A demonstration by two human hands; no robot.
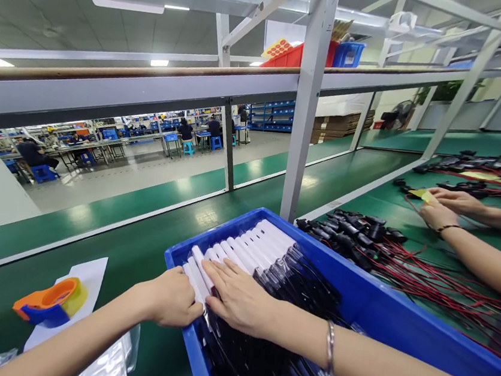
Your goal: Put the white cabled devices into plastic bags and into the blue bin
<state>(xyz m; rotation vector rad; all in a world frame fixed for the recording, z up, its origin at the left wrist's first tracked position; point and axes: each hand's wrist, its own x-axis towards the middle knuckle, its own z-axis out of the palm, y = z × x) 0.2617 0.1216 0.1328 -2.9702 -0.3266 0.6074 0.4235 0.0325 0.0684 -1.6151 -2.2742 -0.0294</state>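
A blue plastic bin (327, 269) holds a row of slim white pieces (243, 247) in clear plastic wrap, with black cables (307, 285) running from them towards me. My left hand (172, 298) is closed at the bin's left rim, gripping a wrapped white piece at the near-left end of the row; its fingertips are partly hidden. Just beside it, my right hand (240, 298) lies across the white pieces with its fingers stretched out and pressed on them. A bracelet circles my right wrist.
To the left are an orange and blue tape dispenser (50, 301), a white sheet (90, 278) and clear plastic bags (111, 359). Black connectors with red wires (362, 237) lie beyond the bin. A co-worker's hands (444, 210) hold a yellow piece there. A white post (304, 110) stands behind the bin.
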